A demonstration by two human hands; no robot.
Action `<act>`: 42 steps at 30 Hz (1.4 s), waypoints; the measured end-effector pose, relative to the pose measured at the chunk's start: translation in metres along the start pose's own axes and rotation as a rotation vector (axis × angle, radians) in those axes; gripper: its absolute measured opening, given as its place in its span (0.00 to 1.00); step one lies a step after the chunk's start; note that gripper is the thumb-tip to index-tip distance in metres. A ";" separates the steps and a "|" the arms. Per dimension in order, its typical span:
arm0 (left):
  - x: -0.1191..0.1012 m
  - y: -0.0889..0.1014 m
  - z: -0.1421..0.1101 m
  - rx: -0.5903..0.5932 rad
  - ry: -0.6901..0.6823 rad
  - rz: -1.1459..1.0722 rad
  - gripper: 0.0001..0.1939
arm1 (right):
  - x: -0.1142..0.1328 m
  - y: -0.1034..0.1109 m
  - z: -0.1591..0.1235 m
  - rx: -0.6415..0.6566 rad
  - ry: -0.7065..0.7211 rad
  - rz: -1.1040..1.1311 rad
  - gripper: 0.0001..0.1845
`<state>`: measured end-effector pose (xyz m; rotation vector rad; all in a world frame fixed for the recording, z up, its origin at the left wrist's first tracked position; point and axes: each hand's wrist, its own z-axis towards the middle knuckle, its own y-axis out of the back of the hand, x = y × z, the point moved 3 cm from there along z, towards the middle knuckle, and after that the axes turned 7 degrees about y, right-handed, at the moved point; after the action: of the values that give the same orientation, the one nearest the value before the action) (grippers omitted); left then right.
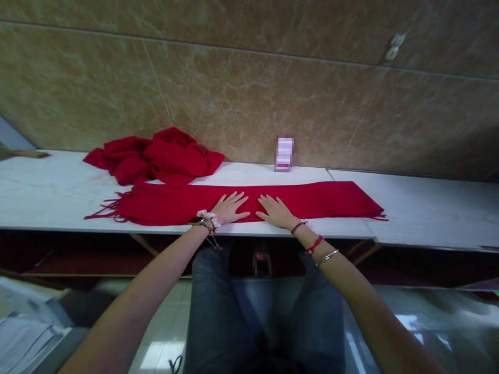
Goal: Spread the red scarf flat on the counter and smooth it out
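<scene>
A long red scarf (312,200) lies stretched flat across the white counter, with its fringe spread out at the left end and a slanted, fringed corner at the right. My left hand (231,208) rests palm down near the scarf's middle, fingers spread. Just to its right, my right hand (276,210) also lies flat on the cloth, fingers apart. Neither hand grips anything. Behind the scarf's left half sits a crumpled heap of red cloth (171,156), close against the wall.
The white counter (421,213) runs along a brown marbled wall (249,98). A small blurred upright item (284,154) stands by the wall. At the far left is a brown stick-like object (29,154). Open shelving lies under the counter; papers (23,340) are at lower left.
</scene>
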<state>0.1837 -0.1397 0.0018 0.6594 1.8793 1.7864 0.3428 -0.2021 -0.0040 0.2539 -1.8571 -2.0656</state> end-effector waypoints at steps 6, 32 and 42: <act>0.001 -0.002 0.001 0.008 0.005 0.013 0.36 | -0.003 -0.002 0.002 0.061 -0.013 0.057 0.39; 0.020 -0.010 0.020 -0.032 0.158 -0.010 0.32 | -0.058 0.003 -0.011 0.087 -0.220 -0.031 0.40; 0.021 -0.010 0.021 -0.014 0.142 0.005 0.32 | -0.087 0.021 -0.025 -0.063 -0.293 -0.165 0.35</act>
<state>0.1801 -0.1103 -0.0089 0.5454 1.9561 1.8913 0.4354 -0.1947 0.0046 0.0943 -1.9892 -2.3782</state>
